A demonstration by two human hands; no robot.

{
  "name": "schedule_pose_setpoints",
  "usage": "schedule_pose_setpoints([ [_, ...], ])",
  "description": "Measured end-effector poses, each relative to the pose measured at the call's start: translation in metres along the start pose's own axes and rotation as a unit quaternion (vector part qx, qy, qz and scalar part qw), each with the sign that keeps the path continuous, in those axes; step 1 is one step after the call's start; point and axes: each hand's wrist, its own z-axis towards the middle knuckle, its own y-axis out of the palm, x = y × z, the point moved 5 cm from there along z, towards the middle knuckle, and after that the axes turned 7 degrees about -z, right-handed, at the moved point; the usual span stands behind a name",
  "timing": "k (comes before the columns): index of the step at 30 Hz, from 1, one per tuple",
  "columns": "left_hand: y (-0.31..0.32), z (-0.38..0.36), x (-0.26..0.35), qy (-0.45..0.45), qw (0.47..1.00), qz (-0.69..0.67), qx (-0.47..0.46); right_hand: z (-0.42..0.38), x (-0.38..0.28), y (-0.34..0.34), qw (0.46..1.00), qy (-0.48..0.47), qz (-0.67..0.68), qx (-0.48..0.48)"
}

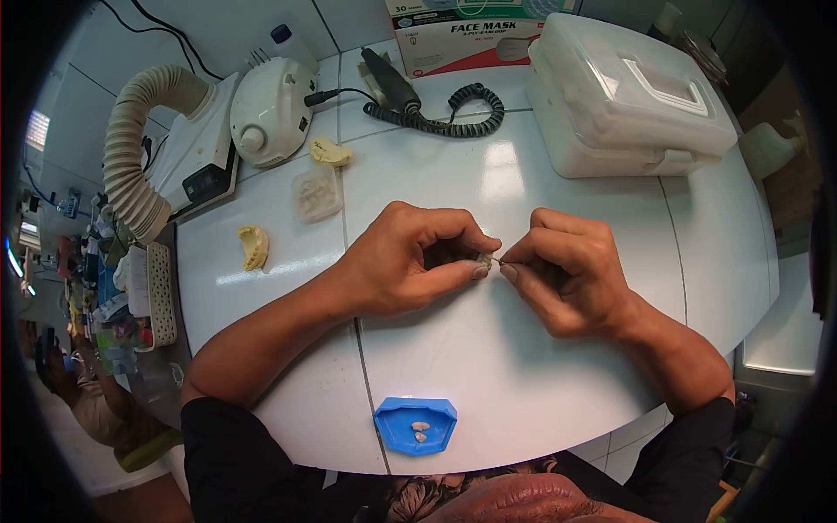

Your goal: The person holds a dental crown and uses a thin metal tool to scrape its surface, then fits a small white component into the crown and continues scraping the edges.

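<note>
My left hand is closed in a pinch, thumb and index finger around a small pale piece that is mostly hidden by the fingertips. Just to its right, my right hand pinches a thin, pin-like thing whose tip meets or nearly meets the pale piece; its kind is too small to tell. Both hands are above the middle of the white tiled tabletop. Nearer my body, a blue tray holds two small tooth-like pieces.
Yellowish dental casts and a small clear box are at the left. Behind them stand a white control unit and a ribbed hose. A corded handpiece, mask box and lidded case line the back. Another person sits far left.
</note>
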Motion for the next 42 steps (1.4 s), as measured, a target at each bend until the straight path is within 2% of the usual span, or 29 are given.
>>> schedule_pose_setpoints([
  [5,-0.0003,-0.0003,0.0018,0.005,1.0,0.004,0.001,0.0007,0.0016,0.0036,0.999,-0.019,-0.002,0.026],
  [8,-0.0003,-0.0003,0.0031,0.008,1.0,0.022,-0.003,0.0007,0.0006,0.0015,1.0,-0.015,-0.004,-0.003],
  [17,0.0002,0.0003,0.001,0.016,1.0,0.025,-0.008,0.001,0.0015,0.002,1.0,-0.009,-0.008,0.018],
  [26,-0.0006,0.0001,0.0022,-0.019,1.0,-0.01,0.001,0.0,0.0014,0.0045,0.999,-0.009,-0.03,0.032],
  [29,-0.0003,-0.0003,0.0017,-0.009,1.0,-0.002,0.01,0.0006,-0.0018,-0.0036,1.0,0.002,-0.01,0.009],
  [32,-0.0027,0.0006,-0.0007,-0.019,0.999,-0.036,0.021,0.0014,-0.0012,-0.0054,0.999,0.012,0.0,0.042],
  [42,-0.0025,0.0,-0.0002,-0.018,0.999,-0.034,0.018,0.0009,-0.0002,-0.0008,1.0,0.008,0.001,0.023],
])
